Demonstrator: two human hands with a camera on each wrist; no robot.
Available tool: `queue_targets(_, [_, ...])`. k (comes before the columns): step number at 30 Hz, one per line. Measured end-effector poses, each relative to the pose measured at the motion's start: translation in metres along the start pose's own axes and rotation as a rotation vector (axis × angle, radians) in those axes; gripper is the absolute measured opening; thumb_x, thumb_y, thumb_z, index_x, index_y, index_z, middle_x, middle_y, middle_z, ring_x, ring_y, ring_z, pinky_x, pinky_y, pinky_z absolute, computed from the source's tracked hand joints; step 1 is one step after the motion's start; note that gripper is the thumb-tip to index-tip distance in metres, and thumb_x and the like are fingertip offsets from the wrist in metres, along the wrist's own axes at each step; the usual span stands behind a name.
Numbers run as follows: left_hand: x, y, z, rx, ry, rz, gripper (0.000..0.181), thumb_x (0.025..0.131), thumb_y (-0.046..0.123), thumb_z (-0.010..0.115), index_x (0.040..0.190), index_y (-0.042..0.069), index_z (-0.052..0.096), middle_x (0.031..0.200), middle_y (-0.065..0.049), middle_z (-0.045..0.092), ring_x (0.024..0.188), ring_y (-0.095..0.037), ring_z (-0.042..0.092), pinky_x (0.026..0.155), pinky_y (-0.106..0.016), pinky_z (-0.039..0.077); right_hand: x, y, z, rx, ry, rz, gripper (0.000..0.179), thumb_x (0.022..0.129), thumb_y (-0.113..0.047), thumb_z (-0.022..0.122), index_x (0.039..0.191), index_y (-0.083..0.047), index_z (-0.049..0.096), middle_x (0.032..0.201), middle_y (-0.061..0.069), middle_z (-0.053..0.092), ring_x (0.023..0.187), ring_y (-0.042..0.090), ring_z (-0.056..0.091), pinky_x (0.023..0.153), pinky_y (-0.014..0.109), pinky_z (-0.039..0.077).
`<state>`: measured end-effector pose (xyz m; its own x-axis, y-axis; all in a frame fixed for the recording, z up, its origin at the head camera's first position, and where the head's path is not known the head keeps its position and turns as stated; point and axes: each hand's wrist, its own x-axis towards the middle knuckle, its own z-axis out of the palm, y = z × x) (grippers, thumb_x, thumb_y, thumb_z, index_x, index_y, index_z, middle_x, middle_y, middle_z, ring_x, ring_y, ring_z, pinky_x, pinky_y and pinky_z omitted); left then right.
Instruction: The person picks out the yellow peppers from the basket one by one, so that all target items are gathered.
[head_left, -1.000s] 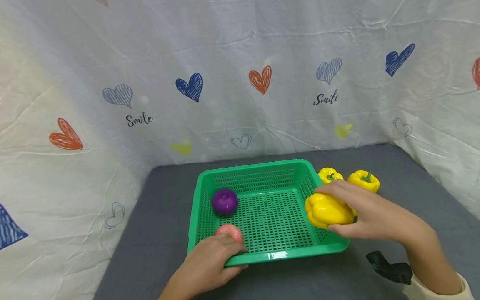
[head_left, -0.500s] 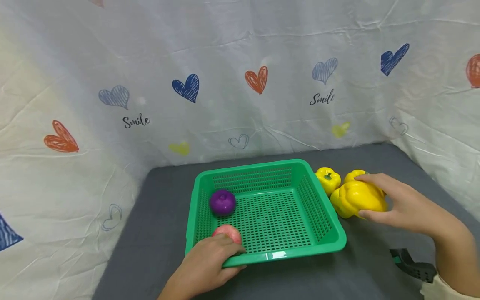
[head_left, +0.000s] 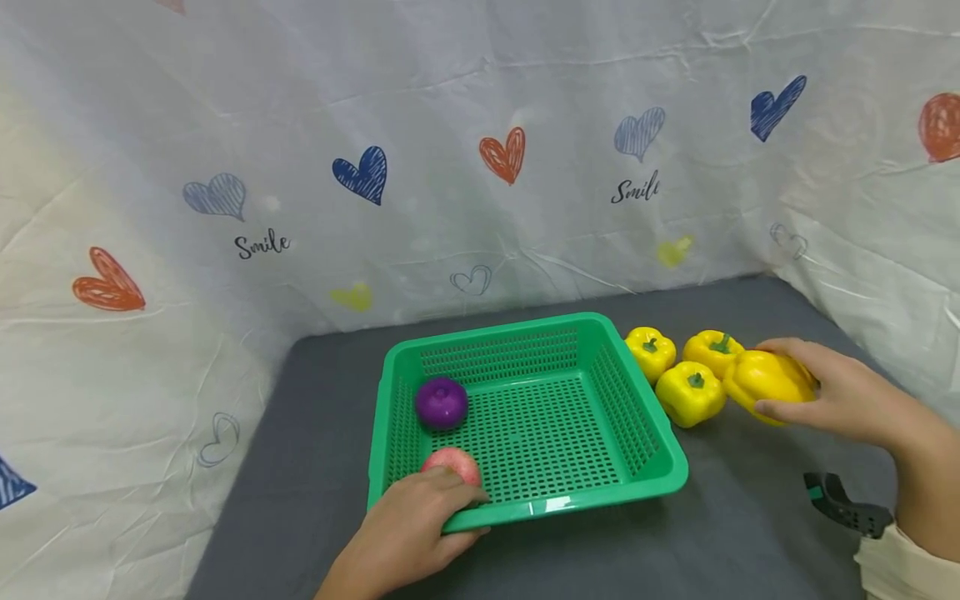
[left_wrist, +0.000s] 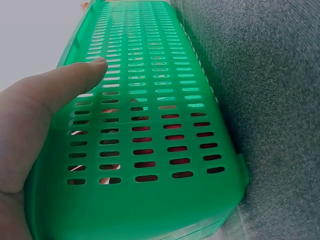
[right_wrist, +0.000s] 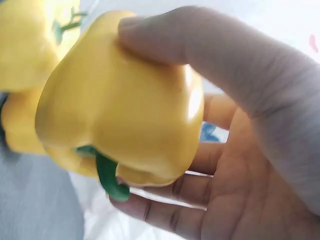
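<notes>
My left hand [head_left: 416, 521] grips the near-left rim of a green plastic basket [head_left: 570, 502], with the thumb pressed on the outer wall in the left wrist view. Inside the basket, a pinkish round fruit [head_left: 455, 461] sits partly hidden behind that hand's fingers. Further back in it lies a purple onion-shaped vegetable [head_left: 442, 404]. To the right of the basket, my right hand [head_left: 843, 396] holds a yellow bell pepper [right_wrist: 120, 100] between thumb and fingers, its green stem pointing down in the right wrist view.
Several more yellow bell peppers [head_left: 691, 393] stand close together against the basket's right side, just left of the held one. The dark grey tabletop [head_left: 300, 467] ends at a white curtain [head_left: 420, 242] printed with hearts. A black strap [head_left: 847, 504] hangs by my right wrist.
My right hand has carried the yellow bell pepper rightward, from over the basket's right rim to beside the other peppers. My left hand keeps its grip on the basket.
</notes>
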<state>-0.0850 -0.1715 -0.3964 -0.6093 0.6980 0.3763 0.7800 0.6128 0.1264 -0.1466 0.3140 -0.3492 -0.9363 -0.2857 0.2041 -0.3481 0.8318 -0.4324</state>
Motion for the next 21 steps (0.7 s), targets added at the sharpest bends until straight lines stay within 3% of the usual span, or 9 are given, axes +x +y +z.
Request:
queue_targets(5, [-0.001, -0.001, 0.000, -0.006, -0.007, -0.005, 0.004, 0.086, 0.036, 0.057, 0.089, 0.033, 0.059, 0.078, 0.022, 0.044, 0.070, 0.004, 0.039, 0.060, -0.014, 0.036, 0.002, 0.019, 0.005, 0.006, -0.122, 0.122, 0.062, 0.074, -0.039, 0.073, 0.118, -0.004, 0.047, 0.093, 0.008, 0.053, 0.069, 0.016, 0.047, 0.056, 0.030, 0.039])
queue_targets(16, [0.000, -0.001, 0.003, -0.031, 0.002, 0.003, 0.004, 0.084, 0.032, 0.060, 0.089, 0.033, 0.060, 0.078, 0.023, 0.045, 0.068, 0.005, 0.039, 0.059, -0.012, 0.036, 0.005, 0.035, 0.025, 0.046, -0.341, 0.220, 0.057, 0.074, -0.041, 0.071, 0.113, -0.008, 0.046, 0.086, 0.003, 0.052, 0.074, 0.018, 0.047, 0.060, 0.032, 0.037])
queue_targets(21, [0.000, -0.001, 0.005, -0.043, 0.011, 0.024, 0.004, 0.084, 0.031, 0.061, 0.088, 0.031, 0.059, 0.078, 0.023, 0.045, 0.068, 0.004, 0.038, 0.060, -0.012, 0.035, 0.006, 0.036, 0.031, 0.041, -0.360, 0.243, 0.061, 0.073, -0.045, 0.070, 0.115, -0.006, 0.046, 0.089, 0.004, 0.052, 0.077, 0.019, 0.048, 0.061, 0.033, 0.038])
